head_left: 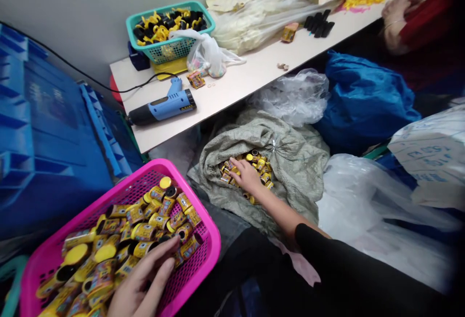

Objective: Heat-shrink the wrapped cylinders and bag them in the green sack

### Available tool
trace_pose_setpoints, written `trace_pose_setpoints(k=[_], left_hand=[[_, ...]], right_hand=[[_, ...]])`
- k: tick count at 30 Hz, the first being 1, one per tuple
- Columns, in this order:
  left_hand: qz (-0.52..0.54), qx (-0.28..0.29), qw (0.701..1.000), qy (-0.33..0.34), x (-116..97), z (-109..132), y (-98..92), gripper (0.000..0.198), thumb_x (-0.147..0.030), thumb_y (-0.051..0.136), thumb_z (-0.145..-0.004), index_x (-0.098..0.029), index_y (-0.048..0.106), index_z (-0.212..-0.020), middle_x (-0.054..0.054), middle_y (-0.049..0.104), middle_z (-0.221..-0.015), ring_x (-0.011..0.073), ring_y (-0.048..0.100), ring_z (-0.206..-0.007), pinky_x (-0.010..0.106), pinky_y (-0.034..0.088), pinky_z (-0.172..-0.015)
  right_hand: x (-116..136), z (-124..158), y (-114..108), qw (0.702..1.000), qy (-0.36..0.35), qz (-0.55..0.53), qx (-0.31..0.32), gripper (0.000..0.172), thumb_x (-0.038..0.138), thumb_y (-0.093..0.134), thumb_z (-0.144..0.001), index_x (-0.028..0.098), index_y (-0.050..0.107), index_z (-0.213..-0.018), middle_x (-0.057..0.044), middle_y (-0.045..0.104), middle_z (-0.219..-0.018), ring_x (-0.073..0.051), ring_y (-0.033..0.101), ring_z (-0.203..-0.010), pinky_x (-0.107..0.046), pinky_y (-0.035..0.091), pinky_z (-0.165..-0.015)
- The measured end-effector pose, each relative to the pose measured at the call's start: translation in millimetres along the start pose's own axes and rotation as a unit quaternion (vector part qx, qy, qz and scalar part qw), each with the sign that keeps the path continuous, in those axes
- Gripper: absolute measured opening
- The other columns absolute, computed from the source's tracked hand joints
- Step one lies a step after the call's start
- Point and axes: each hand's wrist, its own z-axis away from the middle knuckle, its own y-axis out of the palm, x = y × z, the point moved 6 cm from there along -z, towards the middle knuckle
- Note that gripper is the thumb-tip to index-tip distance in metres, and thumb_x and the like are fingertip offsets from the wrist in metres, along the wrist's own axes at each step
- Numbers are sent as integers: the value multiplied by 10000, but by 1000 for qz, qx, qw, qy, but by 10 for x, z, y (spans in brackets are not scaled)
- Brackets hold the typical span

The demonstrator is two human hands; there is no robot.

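A pink basket at the lower left holds several small yellow printed bottles. My left hand reaches over its near side, fingers touching or just above the bottles; the fingers are extended and I see nothing held. To the right, a grey-green woven sack lies with its mouth open, and more yellow bottles show inside. My right hand is in the sack mouth over those bottles, fingers spread, with no bottle visibly gripped.
On the white table are a blue heat gun, a teal basket of black and yellow parts, and plastic bags. Blue crates stand left. Blue and clear bags lie right. Another person's hands are at the upper right.
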Motion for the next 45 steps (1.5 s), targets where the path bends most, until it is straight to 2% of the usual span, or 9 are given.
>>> trace_pose_setpoints(k=[7, 11, 16, 18, 22, 27, 33, 39, 45], left_hand=[[-65, -31, 995, 72, 73, 113, -228, 409, -541, 559, -842, -295, 703, -1136, 29, 709, -1181, 239, 670, -1092, 326, 553, -911], [-85, -88, 989, 77, 170, 282, -331, 364, -510, 547, -870, -277, 707, -1099, 29, 736, -1110, 217, 704, -1008, 265, 590, -808], [-211, -153, 954, 148, 27, 310, -446, 309, -431, 495, -926, -239, 721, -1012, 45, 742, -999, 207, 683, -932, 335, 538, -882], [-278, -182, 927, 173, -54, 223, -505, 292, -374, 479, -940, -218, 720, -997, 64, 732, -997, 230, 645, -951, 393, 507, -908], [-376, -113, 902, 179, -155, -122, -432, 342, -124, 420, -915, -201, 659, -1147, 80, 668, -1207, 257, 547, -1136, 429, 439, -990], [-416, -51, 903, 95, -103, -412, -396, 285, -81, 493, -825, -103, 664, -1052, 187, 651, -1111, 337, 567, -1082, 484, 452, -912], [-349, -61, 930, 99, 15, -353, -554, 248, -276, 576, -845, -159, 618, -1060, 113, 667, -1026, 294, 591, -1027, 443, 454, -928], [-37, -210, 973, 93, 25, 108, -1007, 413, -509, 517, -877, -218, 610, -1155, 72, 651, -1216, 258, 600, -1126, 393, 464, -984], [199, -249, 948, -6, 383, 551, -935, 536, -617, 684, -701, -195, 650, -1030, 81, 711, -1034, 221, 686, -784, 337, 582, -701]], right_hand=[[-622, -200, -1078, 988, 87, -50, -118, 397, 413, 460, -964, 71, 561, -1138, -107, 535, -1120, -136, 510, -1108, -368, 449, -1038], [-201, -126, -1313, 984, 46, -103, -139, 442, 441, 398, -986, 61, 559, -1146, -100, 569, -1048, -106, 557, -974, -305, 493, -928], [1279, 160, -1270, 973, -189, -134, -19, 482, 490, 299, -999, 134, 605, -1109, -60, 603, -1050, -69, 574, -939, -202, 477, -868], [1859, 267, -1134, 951, -292, -90, 55, 349, 409, 391, -981, 181, 638, -1073, -25, 604, -1058, -65, 557, -977, -201, 449, -916], [2488, 219, -590, 902, -386, 80, 174, 223, 123, 521, -870, 149, 651, -1049, -55, 587, -1063, -156, 505, -1087, -336, 412, -1002], [2588, -16, -232, 875, -391, 220, 180, 213, 226, 508, -916, 61, 586, -1026, -101, 507, -1120, -173, 428, -1179, -409, 378, -1071], [2571, 84, -478, 895, -354, 211, 173, 440, 415, 576, -886, 121, 516, -1207, -69, 544, -1031, -131, 520, -972, -302, 462, -918], [2600, -16, -716, 927, -305, 200, 88, 530, 426, 294, -1011, 170, 308, -1474, -89, 357, -1413, -143, 317, -1340, -296, 283, -1175], [2612, -142, -508, 881, -308, 328, 144, 375, 323, 444, -969, 92, 517, -1255, -106, 509, -1172, -169, 464, -1183, -421, 386, -1089]])
